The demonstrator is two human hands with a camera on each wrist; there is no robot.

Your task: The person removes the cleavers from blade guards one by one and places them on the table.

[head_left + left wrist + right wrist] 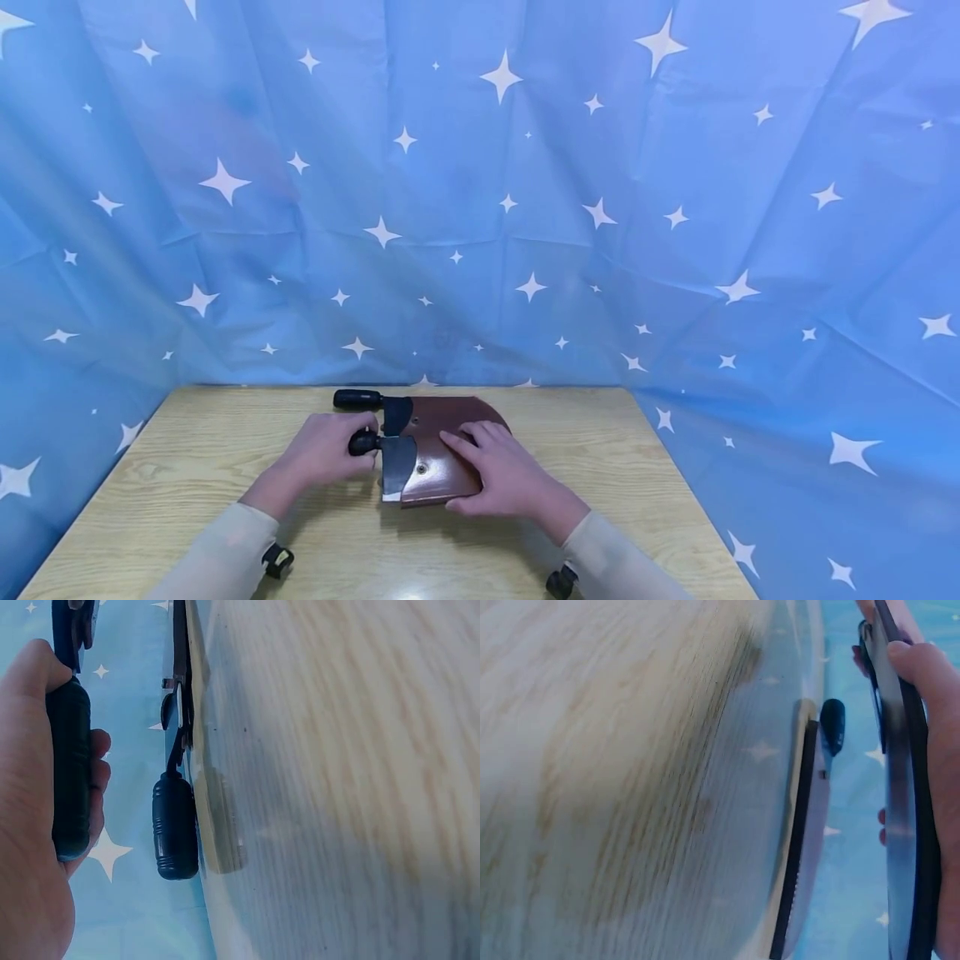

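Observation:
My left hand (321, 447) grips the black handle (71, 769) of a broad cleaver, its fingers curled round it. Dark metal of the blade (396, 467), with a bright lower edge, shows beside the handle. The rest of the blade is hidden in a glossy brown sheath (438, 467) with a metal snap. My right hand (508, 473) holds that sheath at its right end, thumb on one face and fingers on the other in the right wrist view. Both wrist views show this cleaver raised off the table.
Behind it, a second cleaver with a black handle (357, 400) lies on the wooden table (600, 450) in a similar brown sheath (457, 408), near the back edge. A blue curtain (465, 208) with white stars hangs behind and beside the table.

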